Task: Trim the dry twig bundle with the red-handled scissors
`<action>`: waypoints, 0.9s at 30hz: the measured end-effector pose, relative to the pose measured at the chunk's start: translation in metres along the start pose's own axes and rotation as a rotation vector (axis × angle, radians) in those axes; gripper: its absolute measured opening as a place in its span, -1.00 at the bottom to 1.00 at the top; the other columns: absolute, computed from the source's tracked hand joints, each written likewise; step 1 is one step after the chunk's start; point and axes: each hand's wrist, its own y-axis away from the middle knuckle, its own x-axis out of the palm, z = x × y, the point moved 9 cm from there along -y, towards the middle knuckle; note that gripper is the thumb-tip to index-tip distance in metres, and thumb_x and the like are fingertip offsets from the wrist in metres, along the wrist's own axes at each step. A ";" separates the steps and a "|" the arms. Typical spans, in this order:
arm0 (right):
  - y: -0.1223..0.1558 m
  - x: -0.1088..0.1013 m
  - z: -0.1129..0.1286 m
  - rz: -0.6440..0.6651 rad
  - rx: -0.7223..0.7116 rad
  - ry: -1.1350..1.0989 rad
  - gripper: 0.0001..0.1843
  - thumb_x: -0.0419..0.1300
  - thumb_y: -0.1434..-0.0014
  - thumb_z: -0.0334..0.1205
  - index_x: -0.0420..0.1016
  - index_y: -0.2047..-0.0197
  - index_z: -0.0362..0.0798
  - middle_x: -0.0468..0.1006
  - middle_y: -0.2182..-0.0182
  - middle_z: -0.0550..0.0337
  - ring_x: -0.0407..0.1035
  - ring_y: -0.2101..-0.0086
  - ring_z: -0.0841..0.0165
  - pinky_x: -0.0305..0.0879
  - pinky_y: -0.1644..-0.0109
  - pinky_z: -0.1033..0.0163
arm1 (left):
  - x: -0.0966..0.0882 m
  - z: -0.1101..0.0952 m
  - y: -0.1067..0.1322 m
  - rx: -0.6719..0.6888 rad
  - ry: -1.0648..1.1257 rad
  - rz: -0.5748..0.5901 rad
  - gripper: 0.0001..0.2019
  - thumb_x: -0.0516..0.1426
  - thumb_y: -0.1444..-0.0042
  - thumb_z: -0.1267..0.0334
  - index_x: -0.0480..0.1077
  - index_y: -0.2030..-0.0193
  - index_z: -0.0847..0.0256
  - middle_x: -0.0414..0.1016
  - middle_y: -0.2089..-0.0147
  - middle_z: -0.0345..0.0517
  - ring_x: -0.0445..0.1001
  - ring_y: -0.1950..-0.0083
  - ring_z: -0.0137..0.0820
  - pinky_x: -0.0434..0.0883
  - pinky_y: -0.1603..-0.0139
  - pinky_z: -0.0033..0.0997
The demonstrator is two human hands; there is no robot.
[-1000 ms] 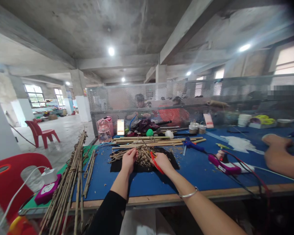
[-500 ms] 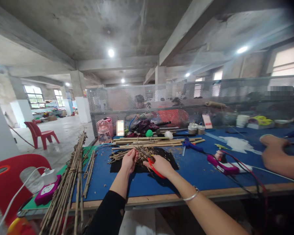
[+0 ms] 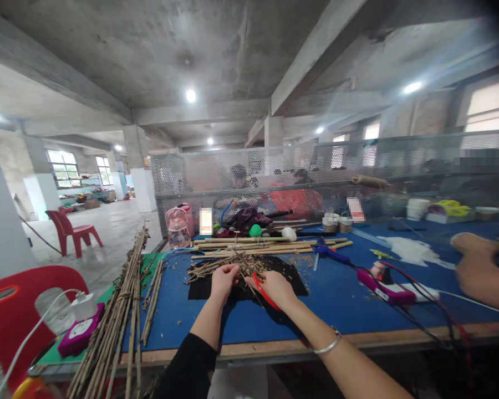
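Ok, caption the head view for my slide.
Right hand holding red-handled scissors beside left hand, near twigs on black mat.

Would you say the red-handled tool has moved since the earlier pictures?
Yes: the red-handled tool has shifted slightly toward the person, farther from the green ball.

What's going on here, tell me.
A person's right hand grips red-handled scissors. The left hand is pinched just beside it; what it holds is too small to tell. Both are over a black mat strewn with twig pieces. A bundle of long stalks lies to the left.
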 end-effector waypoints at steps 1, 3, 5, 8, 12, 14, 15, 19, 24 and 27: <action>-0.001 0.000 -0.001 0.004 0.004 -0.006 -0.38 -0.05 0.06 0.34 0.51 0.42 -0.04 0.55 0.40 -0.01 0.42 0.35 0.23 0.18 0.39 0.31 | -0.002 -0.001 0.000 0.022 -0.049 -0.019 -0.70 0.27 0.26 0.15 0.45 0.43 0.37 0.35 0.61 -0.21 0.25 0.62 -0.61 0.23 0.60 -0.61; -0.003 -0.001 -0.001 0.015 0.009 -0.005 -0.38 -0.04 0.06 0.34 0.50 0.43 -0.05 0.54 0.41 -0.01 0.42 0.36 0.22 0.18 0.39 0.30 | -0.006 -0.004 0.000 0.059 -0.109 -0.055 -0.69 0.26 0.25 0.12 0.44 0.45 0.36 0.31 0.64 -0.25 0.21 0.65 -0.61 0.20 0.63 -0.60; -0.006 -0.001 -0.001 0.029 0.003 0.003 -0.40 -0.02 0.07 0.34 0.50 0.42 -0.04 0.54 0.41 -0.01 0.42 0.34 0.20 0.19 0.37 0.29 | -0.010 -0.006 -0.001 0.074 -0.106 -0.086 -0.69 0.25 0.24 0.10 0.43 0.46 0.36 0.26 0.66 -0.28 0.17 0.67 -0.62 0.17 0.65 -0.61; -0.008 -0.001 -0.002 0.055 -0.018 -0.007 -0.40 -0.02 0.07 0.33 0.49 0.33 -0.02 0.54 0.34 0.00 0.42 0.28 0.18 0.21 0.33 0.26 | -0.014 -0.004 -0.002 0.035 0.032 -0.098 -0.68 0.23 0.21 0.08 0.40 0.46 0.35 0.23 0.66 -0.32 0.13 0.68 -0.66 0.12 0.68 -0.65; -0.005 0.003 -0.003 0.067 -0.050 -0.017 -0.39 -0.01 0.07 0.33 0.46 0.29 -0.04 0.53 0.31 -0.01 0.41 0.27 0.17 0.20 0.30 0.26 | -0.013 0.001 -0.003 -0.054 0.260 -0.086 -0.73 0.22 0.15 0.12 0.36 0.46 0.33 0.30 0.56 -0.24 0.20 0.62 -0.65 0.14 0.66 -0.68; -0.003 0.004 -0.002 0.044 -0.054 -0.001 -0.38 -0.01 0.09 0.34 0.46 0.32 -0.05 0.52 0.32 0.00 0.41 0.27 0.17 0.20 0.31 0.27 | -0.011 0.002 -0.002 -0.081 0.301 -0.070 -0.76 0.21 0.11 0.14 0.35 0.46 0.32 0.34 0.51 -0.20 0.22 0.60 -0.65 0.14 0.67 -0.69; -0.002 0.004 -0.001 0.027 -0.058 0.005 -0.38 0.00 0.10 0.35 0.45 0.34 -0.05 0.52 0.32 0.00 0.41 0.27 0.18 0.19 0.31 0.27 | -0.010 0.002 -0.002 -0.089 0.312 -0.059 -0.77 0.19 0.09 0.15 0.35 0.45 0.31 0.35 0.49 -0.18 0.22 0.60 -0.65 0.14 0.68 -0.69; 0.003 0.003 0.009 -0.027 -0.105 -0.001 -0.37 0.01 0.12 0.36 0.44 0.34 -0.05 0.51 0.32 0.03 0.39 0.26 0.21 0.17 0.30 0.30 | -0.009 0.002 -0.003 -0.085 0.307 -0.047 -0.80 0.16 0.04 0.18 0.36 0.41 0.31 0.37 0.47 -0.15 0.25 0.59 -0.63 0.15 0.69 -0.68; 0.006 0.002 0.009 -0.052 -0.079 -0.011 -0.38 -0.01 0.11 0.37 0.43 0.35 -0.03 0.52 0.35 0.09 0.40 0.31 0.24 0.15 0.37 0.31 | -0.017 0.001 -0.003 -0.070 0.300 -0.109 -0.77 0.18 0.08 0.15 0.35 0.43 0.31 0.35 0.49 -0.19 0.21 0.61 -0.65 0.11 0.71 -0.70; 0.008 0.004 0.008 -0.028 -0.074 -0.016 -0.37 -0.04 0.11 0.40 0.44 0.36 0.01 0.53 0.36 0.10 0.40 0.32 0.23 0.16 0.37 0.30 | -0.016 0.001 -0.001 -0.084 0.313 -0.110 -0.74 0.21 0.12 0.13 0.34 0.44 0.32 0.31 0.52 -0.22 0.19 0.62 -0.66 0.10 0.71 -0.70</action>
